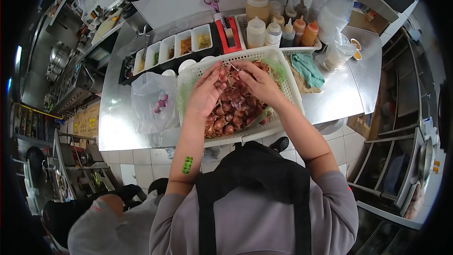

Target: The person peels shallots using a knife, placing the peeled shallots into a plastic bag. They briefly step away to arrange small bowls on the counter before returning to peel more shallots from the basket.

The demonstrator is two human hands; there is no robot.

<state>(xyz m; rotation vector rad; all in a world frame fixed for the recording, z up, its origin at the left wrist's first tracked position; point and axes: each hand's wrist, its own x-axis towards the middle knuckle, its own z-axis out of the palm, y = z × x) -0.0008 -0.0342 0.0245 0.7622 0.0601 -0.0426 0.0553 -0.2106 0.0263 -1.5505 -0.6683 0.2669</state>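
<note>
Above a white plastic basket, both of my hands are close together. My left hand has its fingers closed around a shallot. Opposite it, my right hand is pinched on a thin pale strip that looks like the blade of a small knife; its handle is hidden in the hand. Many unpeeled shallots and loose reddish skins fill the basket, which is lined with a green bag. On the left, a clear plastic bag contains several peeled pinkish shallots.
White tubs of chopped ingredients line the counter's back. Beside them stand a red-framed tool and a tray of squeeze bottles. A teal cloth lies right of the basket. Another person is low at the left.
</note>
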